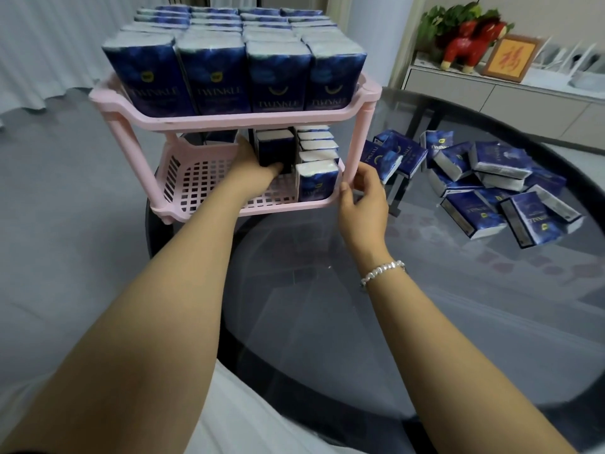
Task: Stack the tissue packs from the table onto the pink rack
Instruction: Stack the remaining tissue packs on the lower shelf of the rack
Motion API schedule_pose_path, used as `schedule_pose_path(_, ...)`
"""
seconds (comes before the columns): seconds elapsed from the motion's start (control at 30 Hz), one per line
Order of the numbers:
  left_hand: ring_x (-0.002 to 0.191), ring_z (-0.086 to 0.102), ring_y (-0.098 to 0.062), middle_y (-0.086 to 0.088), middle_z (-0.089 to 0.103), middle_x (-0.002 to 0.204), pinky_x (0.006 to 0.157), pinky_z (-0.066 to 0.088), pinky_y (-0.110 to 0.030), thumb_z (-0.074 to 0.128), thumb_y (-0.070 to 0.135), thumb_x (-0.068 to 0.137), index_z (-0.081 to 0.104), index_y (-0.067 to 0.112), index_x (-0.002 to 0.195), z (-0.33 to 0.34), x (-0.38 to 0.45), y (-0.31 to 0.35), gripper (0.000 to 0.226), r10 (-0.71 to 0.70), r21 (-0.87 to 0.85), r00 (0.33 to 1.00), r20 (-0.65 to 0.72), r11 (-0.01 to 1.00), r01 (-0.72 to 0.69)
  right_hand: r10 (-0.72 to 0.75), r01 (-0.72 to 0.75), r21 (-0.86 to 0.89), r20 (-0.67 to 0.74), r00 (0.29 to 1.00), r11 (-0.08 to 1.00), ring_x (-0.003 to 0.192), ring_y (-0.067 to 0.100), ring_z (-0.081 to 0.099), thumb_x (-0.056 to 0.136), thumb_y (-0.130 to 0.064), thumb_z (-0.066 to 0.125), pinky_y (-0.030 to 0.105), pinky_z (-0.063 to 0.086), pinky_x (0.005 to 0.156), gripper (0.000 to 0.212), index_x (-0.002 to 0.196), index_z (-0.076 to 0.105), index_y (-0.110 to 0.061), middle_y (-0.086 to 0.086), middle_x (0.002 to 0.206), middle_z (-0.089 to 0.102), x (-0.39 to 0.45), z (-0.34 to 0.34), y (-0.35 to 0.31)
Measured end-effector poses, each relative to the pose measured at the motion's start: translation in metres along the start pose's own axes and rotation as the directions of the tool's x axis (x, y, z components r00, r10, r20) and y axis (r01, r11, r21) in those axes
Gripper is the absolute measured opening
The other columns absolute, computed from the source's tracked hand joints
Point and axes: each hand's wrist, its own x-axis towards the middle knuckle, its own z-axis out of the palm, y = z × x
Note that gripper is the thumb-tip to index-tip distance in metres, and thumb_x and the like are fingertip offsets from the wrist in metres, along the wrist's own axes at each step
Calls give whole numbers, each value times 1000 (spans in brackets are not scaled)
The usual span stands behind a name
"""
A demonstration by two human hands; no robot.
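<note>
Left hand grips a pack on the rack's lower shelf — fingertips hidden behind it. Right hand hovers beside, fingers loosely curled, empty.

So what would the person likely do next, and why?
Probably let go of the pack the left hand is setting upright on the lower shelf, then reach for the loose packs on the table; the shelf's left side is bare.

1. My bench is round, with a dark glass top.
2. The pink rack stands on its far left part.
3. Loose tissue packs lie in a heap on its right side, well apart from me.
</note>
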Motion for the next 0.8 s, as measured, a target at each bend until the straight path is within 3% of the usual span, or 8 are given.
schedule_pose_path(0.07,126,47,-32,-12,36,152,89,42,-31,56,28,95,-13,8,151,-4,-6,3,91,-24,7,1000,-1,1000,24,11,-11,13,7,1000,1000,105,20,52,91,-7,49,19,38,81,29,117,54,-19,-6,98,58,1,0,0)
schedule_pose_path(0.13,128,46,-31,-12,36,152,88,40,-29,55,29,95,-9,8,152,-7,-17,6,88,-25,-5,1000,-11,1000,24,31,-31,25,15,999,999,106,19,52,92,-8,49,19,39,83,29,118,54,-20,-1,105,59,1,-1,1)
schedule_pose_path(0.23,132,42,-29,-12,42,147,94,35,-25,56,25,94,24,9,149,-8,-38,6,65,27,-69,993,-112,997,-35,45,-45,37,20,999,998,106,17,53,92,-11,50,22,41,86,29,119,55,-21,-1,111,60,-1,-4,-2)
schedule_pose_path(0.33,116,54,-29,-12,58,127,93,39,-27,59,27,91,53,8,126,-6,-58,5,41,11,-107,975,-223,994,-36,51,-54,56,43,998,997,103,16,55,93,-14,50,23,42,83,27,118,57,-21,-7,107,61,-3,-10,-7)
schedule_pose_path(0.43,102,59,-25,-7,63,109,94,47,-38,61,25,87,66,13,103,-5,-80,8,20,100,-79,948,-303,988,-130,54,-57,34,69,996,998,100,16,58,93,-18,51,28,48,84,24,116,58,-18,-5,105,64,-4,-18,-16)
schedule_pose_path(0.5,88,60,-20,-3,62,98,86,48,-33,61,18,85,67,18,88,-2,-96,17,7,167,-69,926,-338,977,-201,85,-87,26,57,995,996,100,15,59,93,-18,52,27,47,86,25,117,57,-15,0,110,64,-4,-29,-22)
schedule_pose_path(0.67,68,58,-7,6,64,76,61,42,-11,61,15,86,63,24,77,24,-130,45,12,276,-95,936,-219,949,-302,103,-101,-65,25,994,993,95,15,58,92,-21,54,24,44,81,25,116,58,-13,7,110,62,1,-72,-22)
schedule_pose_path(0.8,80,67,-14,4,70,82,78,53,-28,56,15,91,65,24,84,58,-131,71,15,267,-185,961,-71,943,-276,121,-123,-103,-24,992,987,87,9,53,93,-19,53,19,38,76,22,113,61,-13,1,102,62,13,-113,-19)
